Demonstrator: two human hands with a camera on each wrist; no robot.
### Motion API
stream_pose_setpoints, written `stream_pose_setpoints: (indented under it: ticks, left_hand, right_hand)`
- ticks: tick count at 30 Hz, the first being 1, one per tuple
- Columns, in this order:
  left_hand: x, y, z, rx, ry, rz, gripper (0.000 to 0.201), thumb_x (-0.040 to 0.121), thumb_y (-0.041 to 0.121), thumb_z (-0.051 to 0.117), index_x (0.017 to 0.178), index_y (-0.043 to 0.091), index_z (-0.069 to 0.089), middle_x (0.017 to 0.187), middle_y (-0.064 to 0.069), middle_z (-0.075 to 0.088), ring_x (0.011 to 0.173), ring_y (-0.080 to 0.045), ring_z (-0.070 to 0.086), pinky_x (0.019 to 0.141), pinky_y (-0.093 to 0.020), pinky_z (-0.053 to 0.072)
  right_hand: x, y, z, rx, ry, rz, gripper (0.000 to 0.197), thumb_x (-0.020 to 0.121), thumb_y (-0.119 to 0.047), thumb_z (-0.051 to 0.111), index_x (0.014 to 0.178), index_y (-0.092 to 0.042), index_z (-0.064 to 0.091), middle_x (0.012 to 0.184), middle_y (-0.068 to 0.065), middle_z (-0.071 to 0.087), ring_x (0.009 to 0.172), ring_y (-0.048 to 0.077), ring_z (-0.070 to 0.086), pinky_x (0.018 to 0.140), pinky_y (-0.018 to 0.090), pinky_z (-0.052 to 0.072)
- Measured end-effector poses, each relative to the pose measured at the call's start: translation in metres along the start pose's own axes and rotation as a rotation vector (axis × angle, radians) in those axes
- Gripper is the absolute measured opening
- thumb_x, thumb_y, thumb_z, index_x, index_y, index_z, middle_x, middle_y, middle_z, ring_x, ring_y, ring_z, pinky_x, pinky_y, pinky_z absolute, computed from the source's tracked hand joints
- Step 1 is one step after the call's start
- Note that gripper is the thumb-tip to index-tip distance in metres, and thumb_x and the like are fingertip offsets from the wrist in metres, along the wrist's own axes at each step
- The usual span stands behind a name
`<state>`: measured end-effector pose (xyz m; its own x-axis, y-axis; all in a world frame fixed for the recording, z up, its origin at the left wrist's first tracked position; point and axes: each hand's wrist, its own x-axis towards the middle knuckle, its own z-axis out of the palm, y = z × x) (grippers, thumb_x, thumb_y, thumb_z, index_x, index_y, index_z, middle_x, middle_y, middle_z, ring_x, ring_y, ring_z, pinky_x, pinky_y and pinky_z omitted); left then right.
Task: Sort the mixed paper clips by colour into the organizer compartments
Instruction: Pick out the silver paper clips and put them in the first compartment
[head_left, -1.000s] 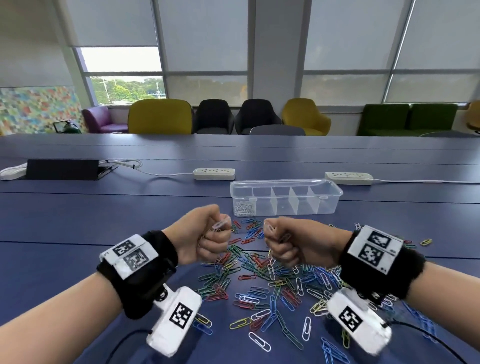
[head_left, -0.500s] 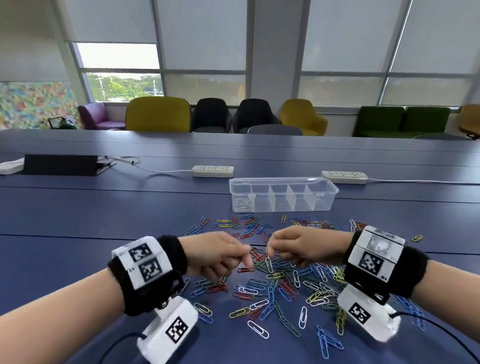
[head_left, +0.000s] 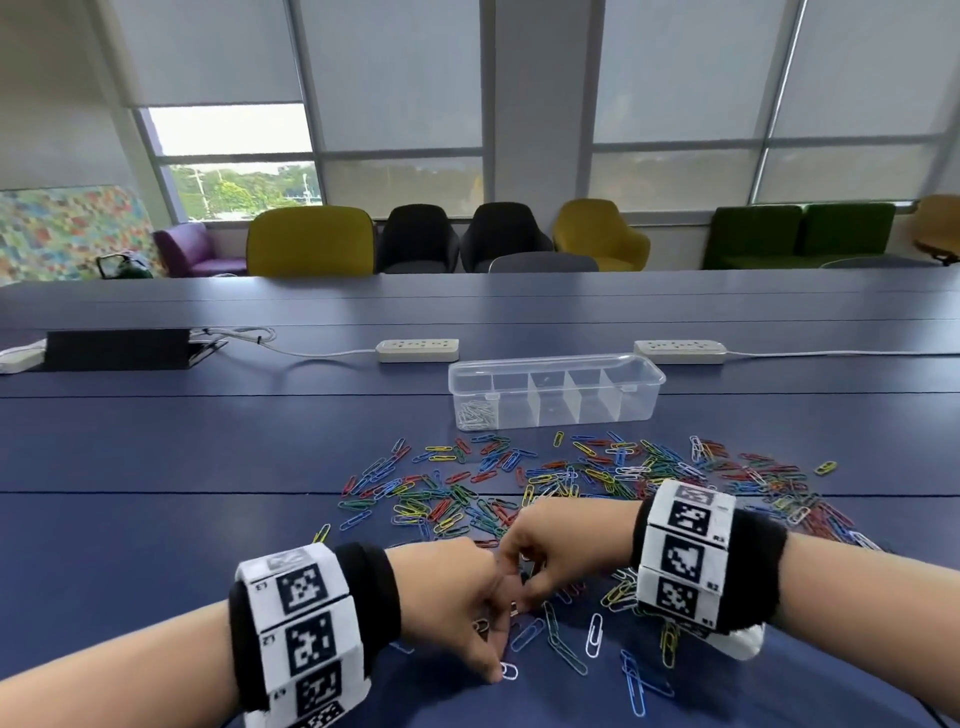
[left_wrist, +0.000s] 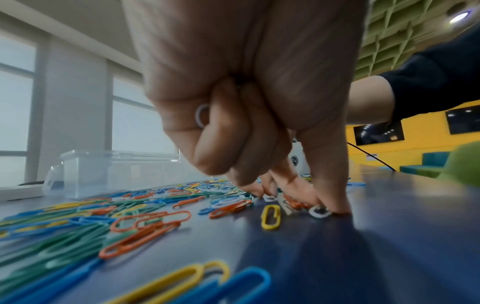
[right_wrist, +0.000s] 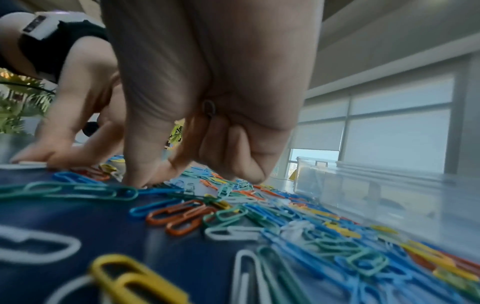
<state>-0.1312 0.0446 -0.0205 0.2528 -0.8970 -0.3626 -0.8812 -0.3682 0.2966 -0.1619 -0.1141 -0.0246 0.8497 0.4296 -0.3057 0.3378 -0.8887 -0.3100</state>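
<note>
Paper clips (head_left: 571, 483) lie scattered under and beyond both hands (head_left: 498, 587).

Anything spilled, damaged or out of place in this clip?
Nothing damaged. The mixed paper clips lie scattered loose on the table, as the sorting expects. The organizer stands upright, with white clips in its leftmost compartment only.

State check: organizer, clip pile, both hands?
organizer: lid off, white clips in its leftmost compartment, the others look empty
paper clips: mixed colours, loose on the table
left hand: white clip tucked in curled fingers, fingertip on another
right hand: fingers down in the pile, clip tucked in palm
</note>
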Motion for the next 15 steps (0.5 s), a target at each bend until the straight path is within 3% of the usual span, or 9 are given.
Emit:
stream_pose_setpoints:
  ticks: [3, 5, 6, 9, 12, 15]
  left_hand:
    - [-0.003, -0.003, 0.0, -0.03, 0.0, -0.064, 0.009, 0.083, 0.024, 0.064, 0.082, 0.015, 0.066, 0.057, 0.009, 0.048, 0.051, -0.002, 0.044, 0.052, -0.009, 0.033]
    - [-0.004, -0.008, -0.007, -0.16, 0.068, -0.133, 0.013, 0.086, 0.019, 0.056, 0.073, 0.02, 0.056, 0.062, 0.008, 0.047, 0.05, -0.003, 0.04, 0.051, -0.012, 0.034]
    - [-0.005, -0.012, -0.012, -0.314, 0.116, -0.181, 0.021, 0.089, 0.017, 0.05, 0.068, 0.02, 0.047, 0.06, 0.007, 0.042, 0.046, -0.002, 0.036, 0.047, -0.013, 0.032]
    - [-0.007, -0.027, -0.031, -1.203, 0.211, -0.215, 0.025, 0.082, 0.014, 0.04, 0.065, 0.02, 0.022, 0.052, 0.005, 0.02, 0.038, -0.007, 0.014, 0.036, -0.009, 0.016]
    - [-0.004, -0.041, -0.039, -1.802, 0.301, -0.107, 0.022, 0.076, 0.015, 0.034, 0.056, 0.017, 0.028, 0.048, 0.003, 0.017, 0.042, -0.009, 0.006, 0.037, -0.007, 0.01]
    - [0.004, -0.051, -0.037, -2.132, 0.321, -0.083, 0.025, 0.078, 0.013, 0.034, 0.053, 0.014, 0.032, 0.043, 0.002, 0.024, 0.034, -0.009, 0.012, 0.031, -0.012, 0.01]
  right_hand:
    - [-0.004, 0.0, -0.002, -0.014, -0.01, 0.02, 0.007, 0.082, -0.016, 0.065, 0.086, -0.01, 0.067, 0.067, 0.001, 0.056, 0.06, 0.016, 0.047, 0.063, 0.028, 0.044]
    - [-0.009, 0.002, -0.004, 0.015, 0.0, 0.045, 0.002, 0.082, -0.015, 0.063, 0.084, -0.013, 0.063, 0.071, 0.0, 0.058, 0.061, 0.012, 0.047, 0.061, 0.022, 0.04]
    - [-0.011, 0.004, -0.007, 0.041, 0.02, 0.058, 0.004, 0.084, -0.017, 0.062, 0.081, -0.017, 0.059, 0.074, 0.0, 0.057, 0.062, 0.011, 0.046, 0.061, 0.022, 0.039]
    - [-0.018, 0.01, -0.022, 0.089, 0.111, 0.11, 0.024, 0.092, -0.021, 0.051, 0.071, -0.025, 0.039, 0.07, -0.006, 0.044, 0.059, 0.006, 0.037, 0.059, 0.022, 0.032]
    - [-0.024, 0.016, -0.036, 0.118, 0.187, 0.139, 0.027, 0.096, -0.019, 0.04, 0.071, -0.022, 0.032, 0.069, -0.004, 0.037, 0.061, 0.011, 0.031, 0.06, 0.028, 0.028]
    - [-0.028, 0.017, -0.045, 0.131, 0.23, 0.159, 0.026, 0.097, -0.017, 0.038, 0.072, -0.02, 0.032, 0.068, -0.003, 0.036, 0.061, 0.012, 0.03, 0.062, 0.029, 0.028]
